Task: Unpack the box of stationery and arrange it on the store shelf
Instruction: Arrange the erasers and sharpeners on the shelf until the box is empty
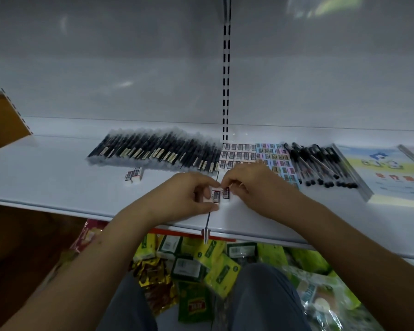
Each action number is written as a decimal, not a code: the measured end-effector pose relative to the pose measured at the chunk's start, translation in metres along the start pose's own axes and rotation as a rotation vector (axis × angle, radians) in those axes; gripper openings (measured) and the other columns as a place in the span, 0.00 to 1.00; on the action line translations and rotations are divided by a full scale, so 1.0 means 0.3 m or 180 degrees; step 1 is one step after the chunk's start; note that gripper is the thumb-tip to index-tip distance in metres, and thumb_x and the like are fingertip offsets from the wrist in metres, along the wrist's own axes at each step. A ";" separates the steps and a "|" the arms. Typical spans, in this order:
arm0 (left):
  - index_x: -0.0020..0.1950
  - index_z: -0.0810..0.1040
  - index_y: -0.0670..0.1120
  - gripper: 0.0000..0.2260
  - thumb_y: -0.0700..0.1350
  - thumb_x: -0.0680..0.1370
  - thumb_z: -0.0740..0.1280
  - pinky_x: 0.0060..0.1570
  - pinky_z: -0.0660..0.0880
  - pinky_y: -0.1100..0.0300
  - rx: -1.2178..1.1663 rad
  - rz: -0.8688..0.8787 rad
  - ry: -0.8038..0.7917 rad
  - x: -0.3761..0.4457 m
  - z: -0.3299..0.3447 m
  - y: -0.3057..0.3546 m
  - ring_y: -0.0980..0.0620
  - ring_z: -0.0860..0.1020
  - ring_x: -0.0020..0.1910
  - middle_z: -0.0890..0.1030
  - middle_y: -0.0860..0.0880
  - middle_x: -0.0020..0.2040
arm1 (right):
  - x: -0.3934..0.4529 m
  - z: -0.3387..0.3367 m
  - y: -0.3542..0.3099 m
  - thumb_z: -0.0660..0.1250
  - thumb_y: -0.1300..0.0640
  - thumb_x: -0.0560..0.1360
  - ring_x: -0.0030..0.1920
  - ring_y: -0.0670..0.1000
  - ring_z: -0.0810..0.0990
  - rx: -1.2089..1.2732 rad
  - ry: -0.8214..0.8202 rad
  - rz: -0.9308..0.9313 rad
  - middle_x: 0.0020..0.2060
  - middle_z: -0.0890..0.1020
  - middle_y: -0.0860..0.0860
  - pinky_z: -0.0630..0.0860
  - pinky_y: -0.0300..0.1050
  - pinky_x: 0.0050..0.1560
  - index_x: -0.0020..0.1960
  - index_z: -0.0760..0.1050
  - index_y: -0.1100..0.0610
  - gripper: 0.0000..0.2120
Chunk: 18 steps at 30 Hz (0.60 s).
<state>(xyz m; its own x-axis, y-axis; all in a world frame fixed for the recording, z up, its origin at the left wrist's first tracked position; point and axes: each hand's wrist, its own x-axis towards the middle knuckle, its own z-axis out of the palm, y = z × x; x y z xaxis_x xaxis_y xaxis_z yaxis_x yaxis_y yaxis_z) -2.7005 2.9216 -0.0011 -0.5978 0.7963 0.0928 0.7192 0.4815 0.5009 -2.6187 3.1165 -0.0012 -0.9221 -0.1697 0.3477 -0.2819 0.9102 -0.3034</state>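
Head view: left hand (191, 194) and right hand (249, 185) each pinch one eraser (216, 196) over the shelf (58, 177) front, apparently bound for the eraser rows (237, 154) between pens (158, 151) and stickers (275, 158).

White metal back panel (105, 68), slotted upright (226, 91), dim light, snack packets (201, 263) heaped below

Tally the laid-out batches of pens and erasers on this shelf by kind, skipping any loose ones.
Pen batches: 2, wrapped pens and loose black pens.
Eraser batches: 2, white erasers and coloured erasers.
Total: 4.
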 end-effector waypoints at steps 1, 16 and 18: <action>0.65 0.75 0.59 0.21 0.55 0.74 0.73 0.42 0.75 0.67 -0.0018 0.0026 0.0073 -0.007 -0.010 -0.005 0.61 0.77 0.44 0.78 0.58 0.48 | -0.007 -0.004 0.005 0.66 0.68 0.76 0.46 0.48 0.78 0.0005 0.0099 0.0071 0.49 0.82 0.52 0.76 0.45 0.53 0.53 0.82 0.57 0.11; 0.61 0.80 0.54 0.13 0.50 0.77 0.71 0.43 0.71 0.68 0.0311 -0.0871 0.1140 -0.152 -0.181 -0.370 0.61 0.77 0.46 0.79 0.55 0.57 | 0.031 0.076 -0.029 0.69 0.42 0.74 0.58 0.50 0.71 0.0010 -0.0126 0.0046 0.54 0.78 0.48 0.68 0.43 0.60 0.62 0.79 0.53 0.21; 0.58 0.80 0.57 0.11 0.50 0.77 0.71 0.43 0.74 0.65 0.0224 -0.0845 0.1018 -0.153 -0.180 -0.352 0.63 0.77 0.44 0.80 0.57 0.53 | 0.027 0.072 -0.024 0.68 0.40 0.73 0.59 0.49 0.68 -0.0029 -0.0291 0.0069 0.57 0.77 0.47 0.66 0.43 0.60 0.64 0.77 0.51 0.24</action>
<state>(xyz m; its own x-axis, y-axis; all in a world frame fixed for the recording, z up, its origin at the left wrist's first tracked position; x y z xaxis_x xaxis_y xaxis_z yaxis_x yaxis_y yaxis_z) -2.7680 2.8144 -0.0117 -0.8374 0.4928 0.2363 0.5412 0.6873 0.4844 -2.6300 3.1003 -0.0153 -0.9484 -0.1833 0.2587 -0.2595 0.9174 -0.3016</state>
